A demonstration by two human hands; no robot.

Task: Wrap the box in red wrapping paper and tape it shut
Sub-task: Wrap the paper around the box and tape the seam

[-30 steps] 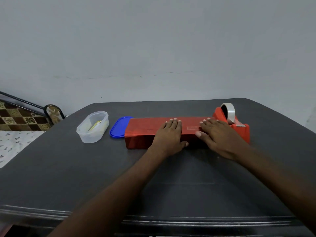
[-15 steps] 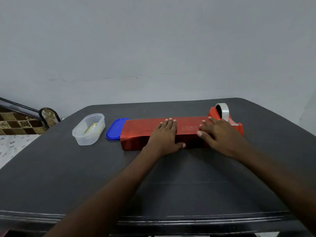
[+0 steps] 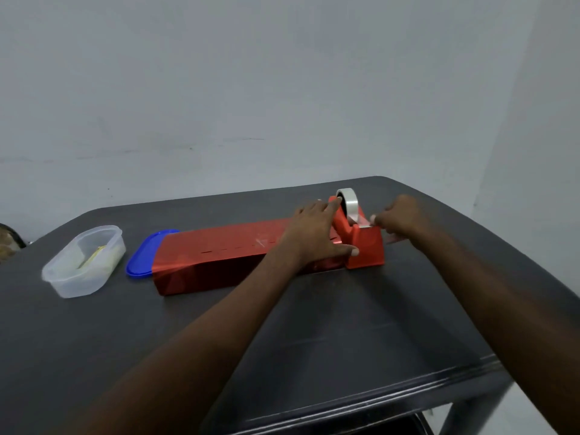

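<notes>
A long box wrapped in shiny red paper (image 3: 216, 259) lies across the dark table (image 3: 314, 334). At its right end stands a red tape dispenser (image 3: 364, 246) with a roll of clear tape (image 3: 349, 199). My left hand (image 3: 314, 233) lies flat over the box's right end, fingers spread, thumb against the dispenser's side. My right hand (image 3: 400, 219) is at the dispenser's cutter, fingertips pinching the loose end of the tape.
A clear plastic tub (image 3: 83, 260) with small items stands at the left, its blue lid (image 3: 142, 259) lying between it and the box. A grey wall runs behind the table. The table's front edge (image 3: 376, 400) is near me.
My right hand left the box top and went right to the dispenser's cutter. My left hand slid right along the box to the dispenser. The camera view turned right.
</notes>
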